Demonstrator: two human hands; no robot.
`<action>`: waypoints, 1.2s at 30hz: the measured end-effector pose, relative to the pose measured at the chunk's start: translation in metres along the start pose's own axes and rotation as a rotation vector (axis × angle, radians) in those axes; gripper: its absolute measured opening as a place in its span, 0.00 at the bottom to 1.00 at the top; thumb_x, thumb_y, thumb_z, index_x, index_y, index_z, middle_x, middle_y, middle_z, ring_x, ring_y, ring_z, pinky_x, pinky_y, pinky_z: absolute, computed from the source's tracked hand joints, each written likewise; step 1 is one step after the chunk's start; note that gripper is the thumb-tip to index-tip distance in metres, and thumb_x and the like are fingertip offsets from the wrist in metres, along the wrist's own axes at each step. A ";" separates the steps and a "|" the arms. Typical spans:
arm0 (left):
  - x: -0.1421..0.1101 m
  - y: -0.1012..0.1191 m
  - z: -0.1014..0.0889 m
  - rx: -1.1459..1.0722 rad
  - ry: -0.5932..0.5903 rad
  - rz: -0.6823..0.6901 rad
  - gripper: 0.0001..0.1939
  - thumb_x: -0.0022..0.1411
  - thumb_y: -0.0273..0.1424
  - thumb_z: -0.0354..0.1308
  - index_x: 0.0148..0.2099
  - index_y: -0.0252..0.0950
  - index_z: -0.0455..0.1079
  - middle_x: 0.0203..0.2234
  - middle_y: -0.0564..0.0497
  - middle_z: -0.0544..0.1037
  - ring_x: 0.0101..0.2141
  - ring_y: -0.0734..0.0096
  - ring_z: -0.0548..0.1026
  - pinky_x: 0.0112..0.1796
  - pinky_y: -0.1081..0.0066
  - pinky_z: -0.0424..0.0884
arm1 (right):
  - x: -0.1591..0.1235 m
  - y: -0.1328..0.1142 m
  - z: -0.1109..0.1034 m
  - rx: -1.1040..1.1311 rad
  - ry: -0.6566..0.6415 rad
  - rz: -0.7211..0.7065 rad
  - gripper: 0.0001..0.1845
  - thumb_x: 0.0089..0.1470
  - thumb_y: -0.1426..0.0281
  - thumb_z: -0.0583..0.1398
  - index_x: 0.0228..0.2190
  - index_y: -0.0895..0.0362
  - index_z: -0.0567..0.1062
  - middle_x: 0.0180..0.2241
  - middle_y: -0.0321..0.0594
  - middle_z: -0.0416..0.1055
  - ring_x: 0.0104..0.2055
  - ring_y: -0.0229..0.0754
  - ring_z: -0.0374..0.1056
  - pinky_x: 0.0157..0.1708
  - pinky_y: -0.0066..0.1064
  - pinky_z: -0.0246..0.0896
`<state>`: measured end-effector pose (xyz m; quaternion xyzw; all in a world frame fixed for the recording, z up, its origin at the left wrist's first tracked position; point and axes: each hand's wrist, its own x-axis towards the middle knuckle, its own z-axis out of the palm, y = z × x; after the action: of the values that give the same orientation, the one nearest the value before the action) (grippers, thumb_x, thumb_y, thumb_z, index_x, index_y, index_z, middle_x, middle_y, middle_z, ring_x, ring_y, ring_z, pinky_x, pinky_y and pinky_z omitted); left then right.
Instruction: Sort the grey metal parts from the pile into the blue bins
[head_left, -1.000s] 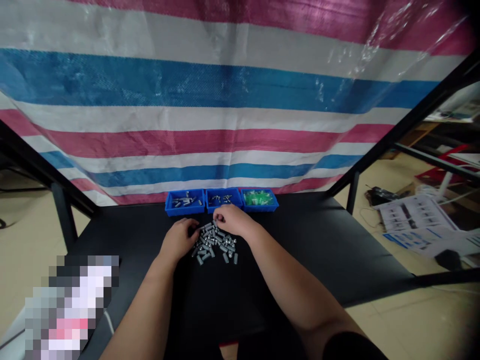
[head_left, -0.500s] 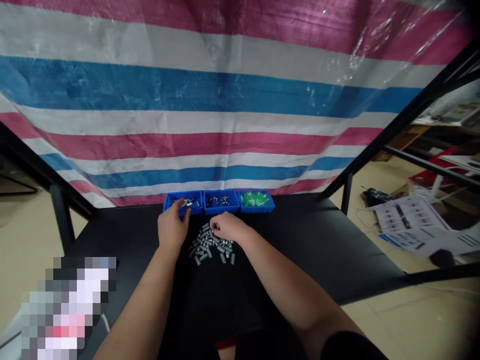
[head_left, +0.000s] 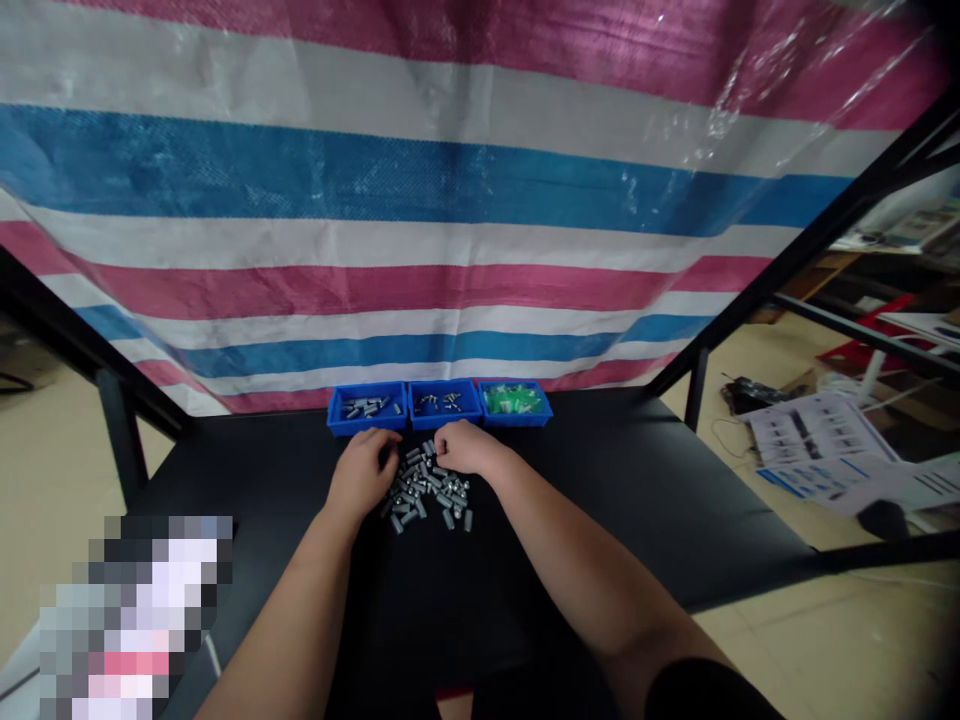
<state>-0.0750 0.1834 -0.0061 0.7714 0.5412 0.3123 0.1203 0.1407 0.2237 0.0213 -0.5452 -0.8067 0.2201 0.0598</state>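
Small grey metal cylinders point(head_left: 411, 497) lie in a loose pile on the black table. My left hand point(head_left: 364, 472) hovers at the pile's upper left edge, thumb and forefinger apart, with nothing visible between them. At the upper right of the pile is my right hand point(head_left: 466, 448), its fingers curled together; whatever they may hold is hidden. Behind the hands stands the left blue bin point(head_left: 366, 422), with several similar cylinders inside. The middle blue bin point(head_left: 445, 418) contains small dark and silver pieces. Green and clear pieces fill the right blue bin point(head_left: 517, 419).
A striped plastic sheet point(head_left: 450, 250) hangs behind the bins. Black frame posts point(head_left: 696, 390) rise at both sides of the table point(head_left: 637, 490). A blurred-out object point(head_left: 142, 620) is at the lower left. Printed sheets point(head_left: 817, 440) lie beyond the table on the right.
My left hand has come back from the left bin to the edge of the pile. My right hand has shifted slightly right, its fingers still curled.
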 end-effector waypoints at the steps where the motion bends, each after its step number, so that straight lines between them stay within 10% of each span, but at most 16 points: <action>1: 0.000 -0.001 0.004 -0.010 -0.039 0.014 0.11 0.65 0.30 0.51 0.46 0.39 0.74 0.41 0.47 0.78 0.46 0.60 0.74 0.50 0.62 0.69 | 0.001 0.000 -0.002 0.017 0.065 -0.004 0.03 0.48 0.73 0.65 0.27 0.54 0.78 0.28 0.35 0.78 0.31 0.39 0.72 0.31 0.25 0.59; 6: 0.001 -0.005 0.015 0.030 -0.102 0.015 0.14 0.67 0.34 0.53 0.50 0.41 0.76 0.43 0.46 0.77 0.46 0.59 0.73 0.50 0.61 0.68 | 0.001 0.001 -0.007 0.085 0.465 0.076 0.08 0.59 0.68 0.59 0.39 0.54 0.77 0.30 0.38 0.78 0.33 0.41 0.73 0.36 0.27 0.62; 21: -0.002 -0.005 0.014 0.087 -0.163 -0.025 0.13 0.66 0.35 0.55 0.49 0.42 0.76 0.45 0.46 0.77 0.48 0.59 0.73 0.49 0.62 0.68 | 0.004 -0.008 0.002 -0.092 0.045 0.047 0.13 0.38 0.81 0.68 0.28 0.55 0.80 0.32 0.44 0.79 0.37 0.49 0.74 0.39 0.32 0.65; 29: -0.002 -0.007 0.013 0.074 -0.168 -0.032 0.14 0.66 0.38 0.55 0.51 0.43 0.76 0.45 0.47 0.77 0.48 0.58 0.73 0.50 0.61 0.67 | 0.029 -0.027 -0.011 0.303 0.328 -0.131 0.25 0.48 0.75 0.67 0.50 0.54 0.76 0.40 0.39 0.77 0.34 0.37 0.73 0.38 0.27 0.67; 36: -0.002 -0.002 0.016 0.170 -0.201 -0.070 0.15 0.66 0.41 0.54 0.48 0.44 0.78 0.43 0.46 0.77 0.46 0.56 0.72 0.47 0.59 0.67 | -0.019 0.005 -0.018 0.103 0.022 -0.037 0.04 0.47 0.74 0.67 0.29 0.54 0.79 0.28 0.35 0.77 0.28 0.37 0.71 0.30 0.26 0.61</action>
<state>-0.0670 0.1849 -0.0204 0.7868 0.5776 0.1820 0.1189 0.1581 0.2134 0.0384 -0.5289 -0.8034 0.2543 0.1007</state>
